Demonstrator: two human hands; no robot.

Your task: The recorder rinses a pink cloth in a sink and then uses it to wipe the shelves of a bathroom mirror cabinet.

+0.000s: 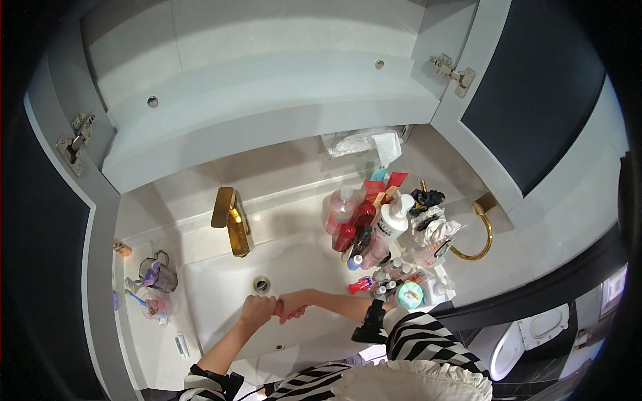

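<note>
From where I stand, nearest to the person's body are the striped sleeves (pixel 428 344), with a black band (pixel 372 322) around each forearm. Beyond them, the left hand (pixel 257 310) and the right hand (pixel 293 305) meet above the white basin (pixel 221 284), knuckles touching or nearly touching. The fingers of both are curled together; a reddish patch shows between them, but I cannot tell whether it is skin or some small object being clamped.

The basin lies directly under the hands, around the drain (pixel 261 285). I judge it as hard, heavy and fixed, with a smooth surface that would be slippery when wet; its edge would be the part to hold. On the desk (pixel 160 361) at left stands a glass mug (pixel 158 274), probably fragile, best taken by its handle. At right, the white pump bottle (pixel 391 222) seems smooth and moderately heavy; I would grasp its body, not the pump. Farther, the gold faucet (pixel 235 230) looks stiff and firmly mounted, its flat top the natural place to grip.
</note>
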